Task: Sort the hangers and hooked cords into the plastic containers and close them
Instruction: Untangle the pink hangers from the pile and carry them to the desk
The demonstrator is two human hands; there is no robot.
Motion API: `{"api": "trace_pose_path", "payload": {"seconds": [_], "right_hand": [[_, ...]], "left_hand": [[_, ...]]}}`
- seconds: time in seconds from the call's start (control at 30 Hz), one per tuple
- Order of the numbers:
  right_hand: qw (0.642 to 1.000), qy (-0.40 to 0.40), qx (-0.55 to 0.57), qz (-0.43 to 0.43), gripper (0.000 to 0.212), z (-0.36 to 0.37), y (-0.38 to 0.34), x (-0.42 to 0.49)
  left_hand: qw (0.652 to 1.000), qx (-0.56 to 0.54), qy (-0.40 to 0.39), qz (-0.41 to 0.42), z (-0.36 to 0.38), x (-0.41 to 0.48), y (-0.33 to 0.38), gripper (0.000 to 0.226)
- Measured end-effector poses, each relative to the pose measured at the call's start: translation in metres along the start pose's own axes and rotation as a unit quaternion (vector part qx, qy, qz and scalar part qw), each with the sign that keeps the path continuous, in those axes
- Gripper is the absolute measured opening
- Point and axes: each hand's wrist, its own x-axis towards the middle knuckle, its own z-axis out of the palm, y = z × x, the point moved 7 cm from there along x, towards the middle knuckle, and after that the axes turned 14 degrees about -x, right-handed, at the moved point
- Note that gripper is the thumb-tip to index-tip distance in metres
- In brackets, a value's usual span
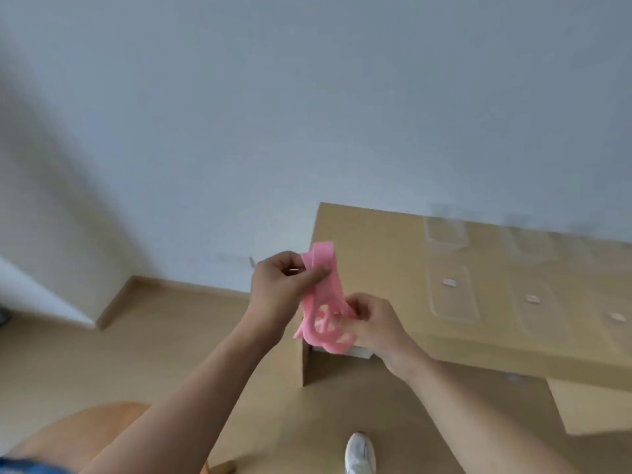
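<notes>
Before a pale wall (307, 97) and a wooden floor (164, 343), we see a light-brown table (386, 254) carrying blurred clear plastic containers (444, 234) and 3 flat clear lids (453, 302). In the air over the table's near left corner, the left hand (278, 285) has its fingers (316, 273) curled round the top of a bundle of pink plastic hangers (324, 254), while the right hand (376, 323) pinches the bundle's lower loops. A white shoe (359, 453) stands on the floor below.
</notes>
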Motion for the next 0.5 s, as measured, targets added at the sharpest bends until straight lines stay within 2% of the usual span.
{"api": "trace_pose_path", "payload": {"seconds": [0.13, 0.33, 0.43, 0.5], "right_hand": [[0.986, 0.094, 0.091, 0.103, 0.014, -0.037, 0.058, -0.019], [0.962, 0.179, 0.073, 0.191, 0.011, -0.098, 0.129, -0.028], [0.944, 0.219, 0.079, 0.235, 0.025, -0.138, 0.158, -0.019], [0.938, 0.234, 0.073, 0.246, 0.027, -0.167, 0.174, -0.006]], "left_hand": [[0.998, -0.008, 0.006, -0.061, 0.031, 0.014, -0.048, 0.041], [0.981, -0.068, 0.082, -0.161, 0.082, 0.032, -0.126, 0.052], [0.971, -0.097, 0.073, -0.207, 0.121, 0.046, -0.155, 0.044], [0.967, -0.084, 0.045, -0.238, 0.148, 0.058, -0.170, 0.043]]}}
